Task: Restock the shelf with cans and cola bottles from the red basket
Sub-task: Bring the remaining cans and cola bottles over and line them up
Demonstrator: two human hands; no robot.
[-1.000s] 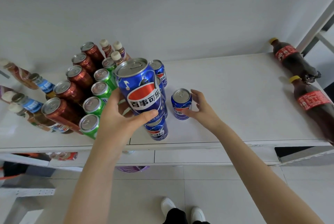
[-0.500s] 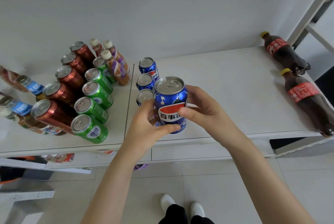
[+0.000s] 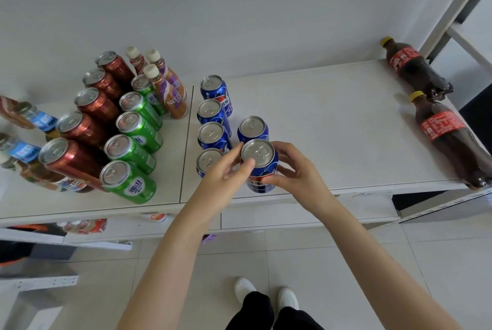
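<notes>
1. Below me, nearest of all, are my two white shoes on a pale tiled floor, with both bare forearms reaching up and away toward the shelf.
2. At the front edge of the white shelf, my left hand and right hand meet around one upright blue cola can. My left fingers rest on its silver lid and upper rim; my right fingers curl against its side near the red band. Both hands are closed lightly on the can, neither spread nor clenched.
3. Whether the can's base already touches the shelf I cannot tell.
4. I judge the can to be stiff but thin-walled, full and fairly weighty, and smooth enough to slip; the safest hold is around the middle of the body, not by the lid.
5. Just behind it stands a second blue can, starting a new row. To its left runs a row of four blue cans from front to back.
6. Further left stand green cans, red cans and small coffee bottles.
7. Far right, well apart, two cola bottles with yellow caps stand along the shelf's end.
8. Beyond everything is a plain white wall. No red basket is in view.
</notes>
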